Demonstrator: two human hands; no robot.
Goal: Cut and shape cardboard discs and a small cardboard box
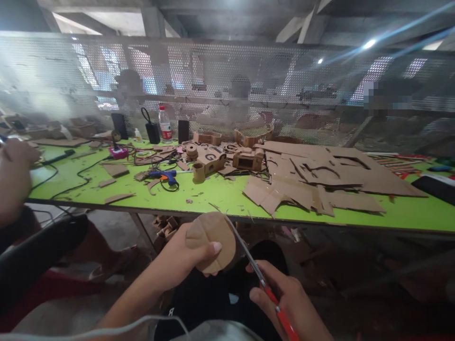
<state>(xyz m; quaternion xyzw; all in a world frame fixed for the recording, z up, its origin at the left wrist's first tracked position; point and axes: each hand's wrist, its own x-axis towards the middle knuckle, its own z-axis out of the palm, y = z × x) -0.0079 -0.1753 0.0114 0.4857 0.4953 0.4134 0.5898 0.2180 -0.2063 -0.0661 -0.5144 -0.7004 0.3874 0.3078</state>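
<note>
My left hand (pixel 185 263) is closed around a round brown cardboard piece (pixel 213 237), held in front of the table edge above my lap. My right hand (pixel 284 293) grips red-handled scissors (pixel 256 267); the blades run along the right rim of the cardboard piece. Both hands are below the green table (pixel 220 194).
On the table lie cardboard sheets (pixel 320 175), small cardboard models (pixel 249 158), a blue glue gun (pixel 167 175), cables, a water bottle (pixel 165 124) and black devices. Another person's hand (pixel 14 175) is at the far left. A perforated metal screen stands behind, with people beyond it.
</note>
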